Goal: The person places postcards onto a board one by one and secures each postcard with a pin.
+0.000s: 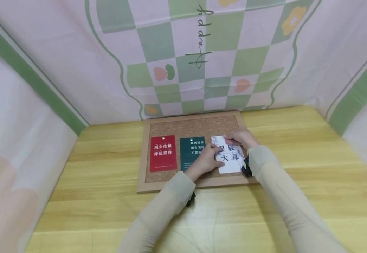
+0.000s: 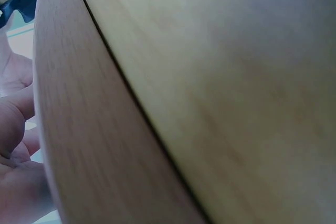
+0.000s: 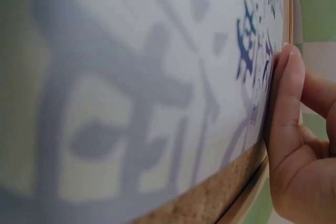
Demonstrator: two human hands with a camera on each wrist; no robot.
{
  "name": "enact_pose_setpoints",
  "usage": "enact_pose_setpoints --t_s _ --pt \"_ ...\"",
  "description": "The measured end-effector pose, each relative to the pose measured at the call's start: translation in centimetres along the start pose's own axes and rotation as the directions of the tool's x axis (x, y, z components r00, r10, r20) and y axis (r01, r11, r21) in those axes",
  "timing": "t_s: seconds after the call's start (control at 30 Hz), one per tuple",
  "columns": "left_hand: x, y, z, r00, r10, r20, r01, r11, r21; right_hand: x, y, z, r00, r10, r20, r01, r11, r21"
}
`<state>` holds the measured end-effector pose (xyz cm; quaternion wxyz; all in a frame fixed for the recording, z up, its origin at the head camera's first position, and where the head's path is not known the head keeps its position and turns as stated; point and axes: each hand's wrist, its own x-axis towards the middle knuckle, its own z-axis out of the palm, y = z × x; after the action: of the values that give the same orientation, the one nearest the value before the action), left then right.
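Note:
On the corkboard (image 1: 196, 126) lies a white card (image 1: 232, 165) with large black characters and pale purple print. My left hand (image 1: 206, 159) rests across the card's left side, thumb and fingers spread on its surface; it also covers part of a dark green card (image 1: 188, 156). At the white card's top edge, my right hand (image 1: 242, 137) pinches a small white pin (image 1: 223, 137) with its fingertips. One finger (image 3: 286, 87) of that hand lies along the card in the right wrist view. A red card (image 1: 163, 154) is at the left, a small white pin at its top.
The board's wooden frame (image 1: 141, 161) lies on a yellow wood-grain table (image 1: 107, 196). Right behind it hangs a green and white checked cloth (image 1: 193, 77), with more cloth at both sides. A black wrist strap (image 1: 246, 168) sits at my right cuff.

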<state>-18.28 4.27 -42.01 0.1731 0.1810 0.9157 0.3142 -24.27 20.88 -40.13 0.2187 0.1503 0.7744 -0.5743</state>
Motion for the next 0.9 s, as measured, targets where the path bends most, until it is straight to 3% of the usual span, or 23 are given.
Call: enact_pose_setpoints --t_s 0.17,0.5,0.9 --pt "0.14 -0.04 0.1 1.0 -0.003 -0.002 0.003 1.0 0.001 0.02 0.0 0.03 1.0 0.0 -0.019 -0.001 0.999 -0.044" --pt "0.17 -0.16 0.19 1.0 -0.009 -0.003 0.009 1.0 -0.006 0.05 -0.07 -0.06 1.0 0.0 -0.002 0.0 1.0 -0.023" --pt "0.15 -0.08 0.29 1.0 0.001 -0.001 -0.001 1.0 -0.007 -0.32 0.22 -0.23 0.997 -0.069 0.027 0.069 0.997 -0.027"
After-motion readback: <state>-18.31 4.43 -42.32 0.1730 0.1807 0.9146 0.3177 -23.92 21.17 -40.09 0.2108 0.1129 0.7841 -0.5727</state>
